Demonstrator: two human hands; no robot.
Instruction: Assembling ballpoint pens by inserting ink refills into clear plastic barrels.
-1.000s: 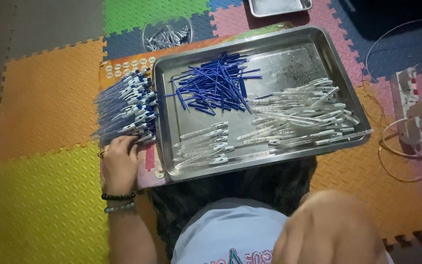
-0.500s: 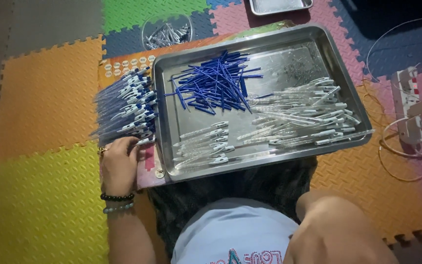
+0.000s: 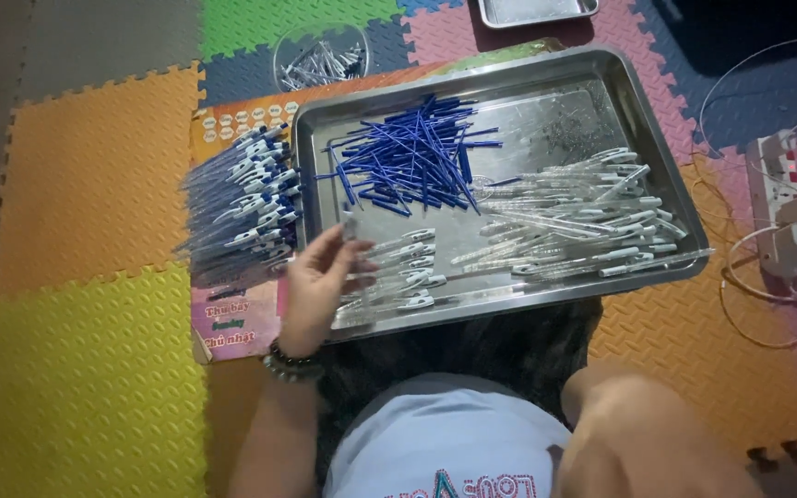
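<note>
The floor of coloured interlocking foam mats (image 3: 85,175) carries everything. On it lies a large rectangular steel tray (image 3: 638,120), the biggest container: near its far-left corner a loose heap of blue ink refills (image 3: 417,157), along its right side a pile of clear plastic pen barrels (image 3: 592,221), and by its near edge a short row of clear pens with white clips (image 3: 403,272). Just off the tray's left edge, on a printed paper sheet (image 3: 232,323), rests a stack of assembled blue-and-white pens (image 3: 242,212).

A second ago the left hand (image 3: 320,281) lay on that stack outside the tray; now it has come over the tray's near-left corner, fingers spread open, tips touching the row of clear pens, gripping nothing I can make out. That puts the work at this row.

The right hand (image 3: 648,443) sits low by the lap, blurred; whether it grips anything cannot be told.

At the far edge stand a round clear dish of small parts (image 3: 320,55) and a second, smaller steel tray (image 3: 537,11).
</note>
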